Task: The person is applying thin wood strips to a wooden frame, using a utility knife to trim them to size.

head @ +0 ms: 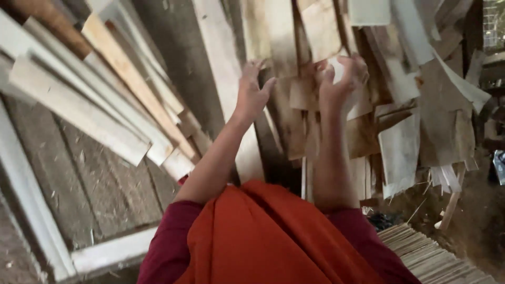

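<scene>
The only camera sat on my head and looked steeply down and forward along my outstretched arms. It was close: my orange cloth (273,236) filled the near bottom edge, and my left hand (252,94) and right hand (342,79) reached to the middle of the frame. Beyond them the view took in the far heap of thin wood sheets (400,105), with long planks (105,94) leaning on the left. There was no second view to share anything with.

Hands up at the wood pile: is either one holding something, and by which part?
The right hand grips a thin wood sheet by its upper edge. The left hand is open, holding nothing.
</scene>
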